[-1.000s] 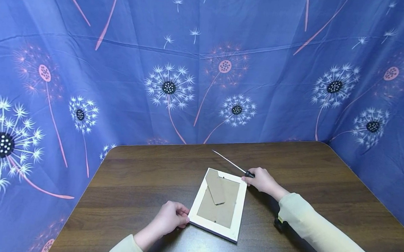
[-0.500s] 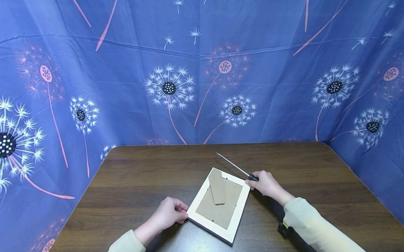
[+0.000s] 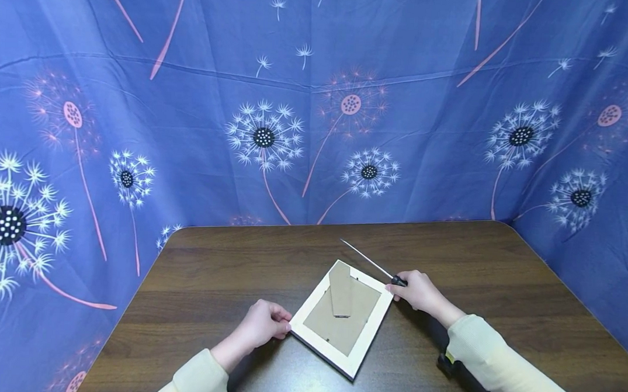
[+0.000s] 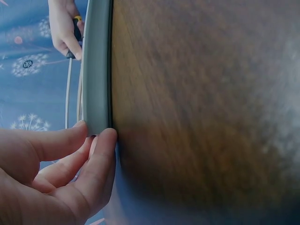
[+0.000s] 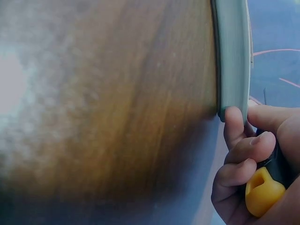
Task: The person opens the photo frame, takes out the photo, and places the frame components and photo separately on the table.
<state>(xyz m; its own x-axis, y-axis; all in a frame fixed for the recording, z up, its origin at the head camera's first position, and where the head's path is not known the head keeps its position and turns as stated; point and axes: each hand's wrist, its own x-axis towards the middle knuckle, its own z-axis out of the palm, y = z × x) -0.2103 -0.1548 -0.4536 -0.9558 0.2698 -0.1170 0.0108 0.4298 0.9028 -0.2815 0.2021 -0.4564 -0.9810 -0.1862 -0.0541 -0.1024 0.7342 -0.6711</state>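
Observation:
A white picture frame [image 3: 322, 344] lies back side up, at a slant, in the middle of the table. Its brown backing board carries a stand flap [image 3: 342, 294]. My left hand [image 3: 261, 324] pinches the frame's left corner between thumb and fingers; the left wrist view shows the fingertips on its grey-looking edge [image 4: 97, 70]. At the opposite corner, my right hand [image 3: 420, 292] has its thumb and index finger on the frame. That hand's curled fingers also hold a screwdriver [image 3: 365, 257], its long shaft pointing up and left. The handle [image 5: 265, 191] is black with a yellow end.
The dark wood-grain table [image 3: 221, 268] has rounded far corners. Behind it and at both sides hangs a blue cloth [image 3: 306, 131] with a dandelion print. A small black device [image 3: 446, 364] is at the right sleeve's cuff.
The picture frame has turned clockwise, its far end moving right and its near end left. My right hand has shifted right and nearer with the screwdriver; my left hand has moved slightly away.

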